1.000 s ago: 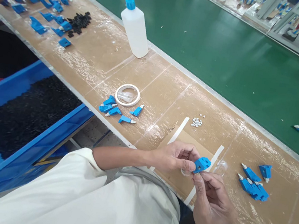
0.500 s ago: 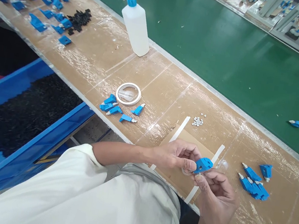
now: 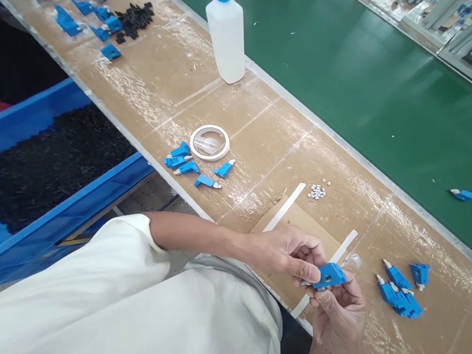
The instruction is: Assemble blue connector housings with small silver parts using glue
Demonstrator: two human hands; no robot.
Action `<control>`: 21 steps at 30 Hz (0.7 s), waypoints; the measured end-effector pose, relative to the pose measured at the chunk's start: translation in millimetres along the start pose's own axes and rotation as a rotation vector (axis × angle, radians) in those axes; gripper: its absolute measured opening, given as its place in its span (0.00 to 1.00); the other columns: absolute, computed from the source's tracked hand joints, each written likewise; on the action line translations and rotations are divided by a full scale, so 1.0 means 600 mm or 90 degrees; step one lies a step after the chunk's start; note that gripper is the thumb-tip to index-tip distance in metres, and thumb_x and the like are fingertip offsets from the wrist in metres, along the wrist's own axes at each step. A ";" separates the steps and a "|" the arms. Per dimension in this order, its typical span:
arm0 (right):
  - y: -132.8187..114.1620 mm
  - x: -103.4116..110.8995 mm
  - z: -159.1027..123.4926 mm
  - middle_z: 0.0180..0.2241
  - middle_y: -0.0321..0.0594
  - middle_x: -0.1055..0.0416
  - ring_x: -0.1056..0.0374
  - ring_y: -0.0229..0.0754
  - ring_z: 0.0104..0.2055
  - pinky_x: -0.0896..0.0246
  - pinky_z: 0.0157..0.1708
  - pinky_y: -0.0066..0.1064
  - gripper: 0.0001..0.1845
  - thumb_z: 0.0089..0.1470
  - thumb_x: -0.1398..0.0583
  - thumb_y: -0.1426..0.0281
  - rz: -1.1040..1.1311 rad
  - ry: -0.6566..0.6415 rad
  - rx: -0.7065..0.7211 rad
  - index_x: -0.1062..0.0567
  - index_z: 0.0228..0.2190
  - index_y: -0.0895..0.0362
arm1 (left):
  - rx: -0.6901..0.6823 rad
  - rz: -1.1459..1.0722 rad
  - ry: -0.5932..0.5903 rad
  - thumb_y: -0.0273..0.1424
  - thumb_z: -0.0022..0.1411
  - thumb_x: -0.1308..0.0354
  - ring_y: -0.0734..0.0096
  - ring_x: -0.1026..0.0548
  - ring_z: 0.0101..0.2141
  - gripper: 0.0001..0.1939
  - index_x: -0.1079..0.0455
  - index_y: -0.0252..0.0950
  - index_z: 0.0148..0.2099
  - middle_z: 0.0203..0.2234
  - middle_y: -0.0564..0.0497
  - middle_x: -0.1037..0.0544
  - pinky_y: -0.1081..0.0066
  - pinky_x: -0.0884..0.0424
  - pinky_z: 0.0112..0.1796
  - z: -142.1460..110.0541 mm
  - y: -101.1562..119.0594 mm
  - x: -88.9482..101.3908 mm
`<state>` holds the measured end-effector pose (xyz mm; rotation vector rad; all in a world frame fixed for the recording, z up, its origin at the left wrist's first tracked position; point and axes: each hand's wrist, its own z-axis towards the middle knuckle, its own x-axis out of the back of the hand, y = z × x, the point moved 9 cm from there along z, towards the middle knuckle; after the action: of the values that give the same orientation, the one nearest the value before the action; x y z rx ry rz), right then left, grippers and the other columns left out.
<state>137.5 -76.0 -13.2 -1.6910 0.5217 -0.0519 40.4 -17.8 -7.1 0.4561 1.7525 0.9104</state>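
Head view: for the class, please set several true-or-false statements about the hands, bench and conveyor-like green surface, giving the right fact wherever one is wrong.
1. The left hand and right hand are both on one held blue part. True.
2. The white squeeze bottle lies on its side. False: it stands upright.
3. A clear piece lies within the white ring. True.
4. The big blue bin holds white pieces. False: its pieces are black.
5. A lone blue part lies on the green surface. True.
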 end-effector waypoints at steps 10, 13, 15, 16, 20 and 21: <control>0.012 0.003 0.003 0.20 0.36 0.25 0.31 0.35 0.18 0.35 0.17 0.23 0.16 0.37 0.22 0.63 0.018 0.032 -0.030 0.17 0.29 0.53 | -0.030 0.032 0.020 0.57 0.44 0.28 0.76 0.26 0.28 0.33 0.31 0.33 0.36 0.26 0.51 0.23 0.73 0.30 0.31 0.005 0.009 0.007; 0.014 0.000 0.008 0.22 0.37 0.24 0.30 0.34 0.19 0.35 0.17 0.19 0.18 0.36 0.22 0.61 0.032 0.033 -0.046 0.16 0.30 0.53 | -0.016 0.034 0.048 0.57 0.42 0.28 0.74 0.25 0.27 0.34 0.32 0.33 0.36 0.25 0.51 0.23 0.73 0.31 0.29 0.007 0.009 0.015; 0.010 -0.004 0.011 0.21 0.37 0.25 0.30 0.33 0.19 0.35 0.18 0.18 0.19 0.36 0.22 0.59 0.038 0.008 -0.044 0.15 0.30 0.54 | -0.019 0.039 0.065 0.57 0.43 0.28 0.75 0.26 0.26 0.33 0.32 0.33 0.36 0.25 0.52 0.24 0.74 0.32 0.28 0.006 0.017 0.016; 0.007 -0.005 0.012 0.21 0.38 0.25 0.30 0.34 0.20 0.34 0.19 0.18 0.19 0.37 0.22 0.58 0.038 -0.006 -0.043 0.15 0.31 0.54 | -0.022 0.042 0.071 0.56 0.44 0.28 0.76 0.27 0.25 0.33 0.32 0.33 0.35 0.25 0.52 0.24 0.74 0.32 0.28 0.005 0.023 0.015; 0.004 -0.005 0.014 0.23 0.40 0.24 0.28 0.34 0.23 0.34 0.21 0.17 0.18 0.40 0.23 0.59 0.034 -0.031 -0.047 0.15 0.33 0.53 | -0.030 0.068 0.075 0.57 0.48 0.30 0.79 0.29 0.23 0.31 0.32 0.33 0.36 0.25 0.53 0.24 0.75 0.34 0.27 0.001 0.038 0.005; 0.005 -0.003 0.015 0.23 0.40 0.24 0.28 0.34 0.23 0.34 0.21 0.17 0.16 0.41 0.23 0.59 0.032 -0.028 -0.048 0.15 0.33 0.53 | -0.030 0.074 0.079 0.56 0.49 0.30 0.79 0.29 0.23 0.31 0.32 0.34 0.36 0.24 0.53 0.25 0.75 0.34 0.26 -0.001 0.038 0.003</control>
<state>137.6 -67.4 -17.3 -1.7479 0.5383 0.0418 36.5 -2.1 9.3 0.4834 1.8278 1.0789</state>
